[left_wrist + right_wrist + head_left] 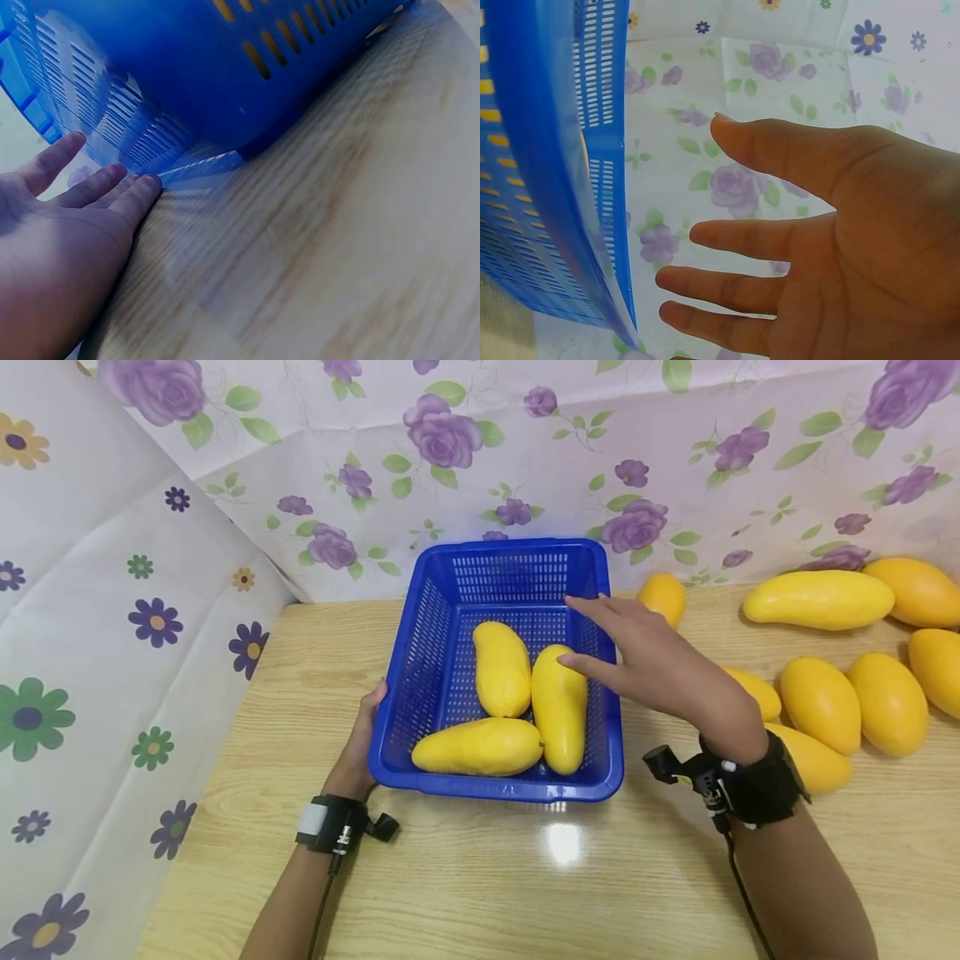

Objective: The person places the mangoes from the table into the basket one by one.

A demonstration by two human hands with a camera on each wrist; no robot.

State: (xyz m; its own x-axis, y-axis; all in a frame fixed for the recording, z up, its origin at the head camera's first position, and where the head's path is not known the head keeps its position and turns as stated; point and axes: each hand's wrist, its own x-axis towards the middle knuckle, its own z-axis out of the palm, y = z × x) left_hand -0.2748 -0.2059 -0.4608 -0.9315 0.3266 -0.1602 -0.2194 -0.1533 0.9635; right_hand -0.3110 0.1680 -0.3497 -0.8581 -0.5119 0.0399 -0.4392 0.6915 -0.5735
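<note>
A blue plastic basket [497,787] with slotted walls stands on the table and holds three yellow mangoes. One mango [501,672] lies toward its middle, another [561,718] along the right wall, and the third [476,747] across the front. My left hand [363,739] is at the basket's left side; in the left wrist view its extended fingers [139,196] reach the slotted wall. Fingers spread, my right hand [660,667] hovers over the basket's right rim. The right wrist view shows nothing in its palm [885,277].
Several more mangoes lie on the wooden table [480,893] to the right, among them a long one [821,600] and a rounder one [821,703]. One small mango [663,597] sits behind the right hand. Flowered sheets [517,468] cover the back and left sides.
</note>
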